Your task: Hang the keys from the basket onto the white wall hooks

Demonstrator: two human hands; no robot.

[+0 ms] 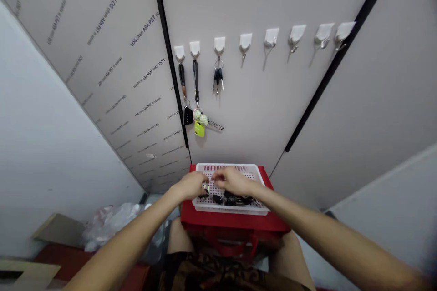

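Both my hands reach into a white perforated basket (235,211) that sits on a red box (232,225) on my lap. My left hand (193,185) and my right hand (232,181) are closed together over a small item at the basket's left side; I cannot make it out. Several dark keys and fobs (234,200) lie in the basket under my right wrist. On the wall above, a row of white hooks (245,42) runs left to right. The three leftmost carry key sets: a black fob (187,115), a yellow-green tag (200,128) and a small key bunch (218,77).
The remaining hooks to the right (297,34) hang bare. A crumpled clear plastic bag (109,223) and cardboard pieces (54,227) lie on the floor at my left. Black vertical strips (169,54) divide the wall panels.
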